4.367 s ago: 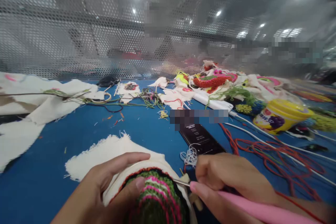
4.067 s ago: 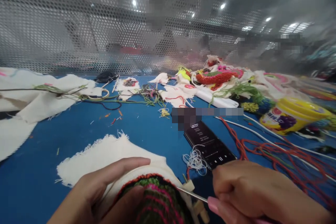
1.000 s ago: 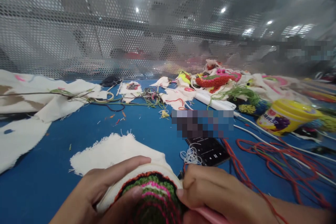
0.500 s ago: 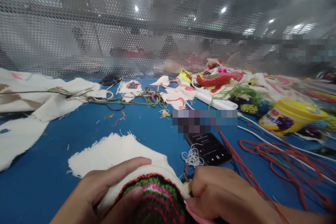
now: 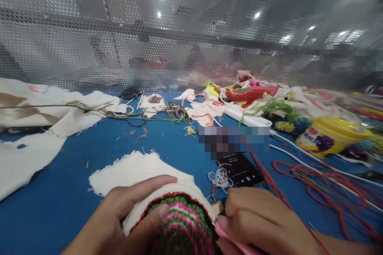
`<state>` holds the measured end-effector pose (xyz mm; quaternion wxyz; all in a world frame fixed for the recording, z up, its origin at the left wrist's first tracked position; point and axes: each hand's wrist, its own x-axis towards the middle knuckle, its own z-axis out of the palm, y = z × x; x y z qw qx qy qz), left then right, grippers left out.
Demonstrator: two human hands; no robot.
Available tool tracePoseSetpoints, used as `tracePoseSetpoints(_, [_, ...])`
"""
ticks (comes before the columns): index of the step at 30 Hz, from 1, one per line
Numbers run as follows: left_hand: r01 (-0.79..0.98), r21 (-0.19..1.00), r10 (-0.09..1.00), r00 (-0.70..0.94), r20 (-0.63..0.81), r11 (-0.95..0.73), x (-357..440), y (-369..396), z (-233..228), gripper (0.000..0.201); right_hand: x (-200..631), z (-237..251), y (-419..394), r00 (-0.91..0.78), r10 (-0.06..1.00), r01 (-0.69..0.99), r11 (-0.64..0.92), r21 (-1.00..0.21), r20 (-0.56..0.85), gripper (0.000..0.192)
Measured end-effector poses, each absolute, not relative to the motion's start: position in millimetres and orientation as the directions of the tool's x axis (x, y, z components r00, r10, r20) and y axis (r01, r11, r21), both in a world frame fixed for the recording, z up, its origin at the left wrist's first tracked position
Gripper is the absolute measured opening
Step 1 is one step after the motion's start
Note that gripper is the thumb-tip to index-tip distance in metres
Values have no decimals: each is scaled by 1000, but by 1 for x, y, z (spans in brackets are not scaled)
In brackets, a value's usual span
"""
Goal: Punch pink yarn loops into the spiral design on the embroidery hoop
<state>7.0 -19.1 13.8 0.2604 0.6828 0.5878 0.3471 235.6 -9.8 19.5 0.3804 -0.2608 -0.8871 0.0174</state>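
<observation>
My left hand (image 5: 128,211) is closed around the left rim of a hooped white cloth (image 5: 176,188), thumb on the worked face and fingers behind. Rows of green, pink, black and orange-red yarn (image 5: 182,217) cover that face. At the hoop's right edge sits its pale clasp block (image 5: 217,208). My right hand (image 5: 257,217) is closed on a slim pink-handled tool (image 5: 231,239), whose thin metal tip is at the cloth's right edge. How far the tip enters the cloth is hidden. Loose cloth (image 5: 128,171) with a frayed edge spreads behind the hoop.
On the blue table lie a phone (image 5: 242,169), a white thread tangle (image 5: 220,177), red yarn (image 5: 317,183) and white cables (image 5: 295,163). A yellow tub (image 5: 335,135) stands right, near a white power strip (image 5: 248,116). More cloth (image 5: 32,151) lies left; a perforated screen (image 5: 149,48) rises behind.
The hooped cloth and both hands sit slightly farther right in view. More of the pink handle shows beneath my right hand. The grips are unchanged.
</observation>
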Motion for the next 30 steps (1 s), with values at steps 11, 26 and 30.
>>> tracePoseSetpoints(11, [548,801,967,200,157,-243,8,-20,24,32,235,38,-8,-651,454,396,887,-238,609,20])
tracePoseSetpoints(26, [460,849,959,224,171,-259,10,-21,32,31,228,41,-2,-651,396,387,907,-166,648,17])
tracePoseSetpoints(30, [465,850,962,222,159,-248,10,-20,31,32,230,43,-3,-667,421,377,902,-209,615,18])
